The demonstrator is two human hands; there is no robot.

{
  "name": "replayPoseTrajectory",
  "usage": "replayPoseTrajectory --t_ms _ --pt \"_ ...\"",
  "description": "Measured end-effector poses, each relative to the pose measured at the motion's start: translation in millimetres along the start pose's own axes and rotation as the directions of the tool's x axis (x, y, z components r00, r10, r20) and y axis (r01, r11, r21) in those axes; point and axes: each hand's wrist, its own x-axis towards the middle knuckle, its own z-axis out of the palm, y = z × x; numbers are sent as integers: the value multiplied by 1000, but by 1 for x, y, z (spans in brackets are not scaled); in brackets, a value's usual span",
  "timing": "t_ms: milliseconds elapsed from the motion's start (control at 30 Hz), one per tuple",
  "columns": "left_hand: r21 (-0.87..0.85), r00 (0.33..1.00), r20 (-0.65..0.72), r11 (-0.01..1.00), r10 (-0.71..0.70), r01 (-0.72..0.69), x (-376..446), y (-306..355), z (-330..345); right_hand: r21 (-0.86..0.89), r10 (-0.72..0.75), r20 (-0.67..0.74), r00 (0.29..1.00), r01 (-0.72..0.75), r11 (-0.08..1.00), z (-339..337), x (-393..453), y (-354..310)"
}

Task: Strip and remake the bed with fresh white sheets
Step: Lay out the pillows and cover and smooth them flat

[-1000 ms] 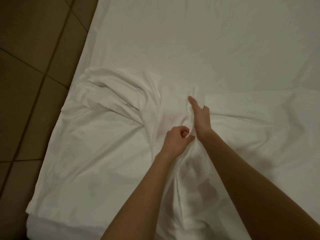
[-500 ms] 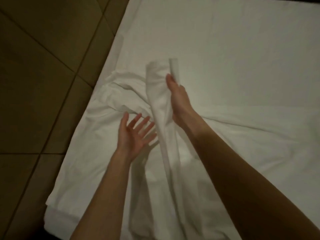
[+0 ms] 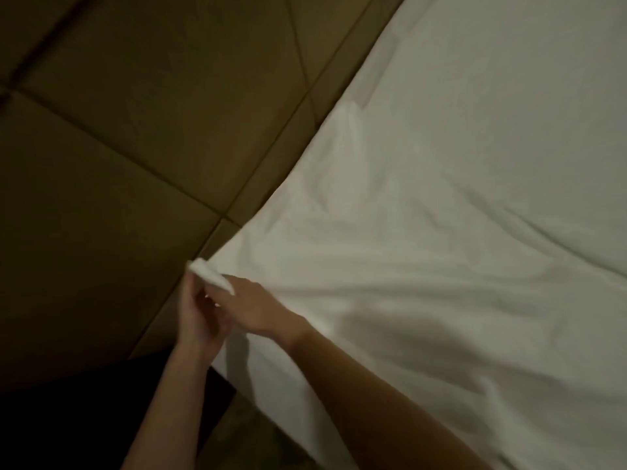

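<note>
A white sheet (image 3: 390, 266) lies loosely wrinkled over the bed (image 3: 509, 96), which fills the right side of the view. One corner of the sheet (image 3: 208, 271) is drawn out past the bed's left edge, over the floor. My left hand (image 3: 196, 313) and my right hand (image 3: 252, 307) meet at that corner, and both pinch the cloth. The fabric stretches in taut folds from the corner back across the bed. My forearms come in from the bottom of the view.
Brown floor tiles (image 3: 135, 147) with dark grout lines cover the left half. A dark shape (image 3: 84, 418) lies at the bottom left beside my left arm. The bed's side edge runs diagonally from upper right to lower middle.
My right hand held a raised fold over the bed while the left was open; now both hands grip the sheet's corner, pulled left beyond the bed's edge. The view has swung left.
</note>
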Motion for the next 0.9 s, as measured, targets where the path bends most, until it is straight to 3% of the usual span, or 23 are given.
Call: replayPoseTrajectory --t_ms 100,200,267,333,433,667,800,900 --pt "11 987 -29 988 -155 156 3 -21 -13 -21 120 66 991 -119 993 19 8 45" --pt "13 977 -103 982 -188 190 16 -29 -23 -4 249 73 966 -249 968 19 13 68" --pt "248 935 -338 948 -107 198 22 -34 -34 -38 211 -23 977 -212 977 2 14 72" --pt "426 912 -410 883 -6 197 20 -36 -41 -99 149 -206 967 -172 980 -24 17 71" --pt "644 925 -350 755 149 122 21 -37 -48 -153 52 -457 888 -136 979 -70 20 63" --pt "875 979 -87 484 186 -14 54 -25 -5 -257 -25 -650 759 -189 948 -159 41 45" --pt "859 985 15 502 171 -100 85 -17 42 -240 -64 -783 618 -205 949 -209 39 46" --pt "786 985 56 601 161 -142 113 -8 80 -193 -26 -857 515 -274 942 -252 31 54"
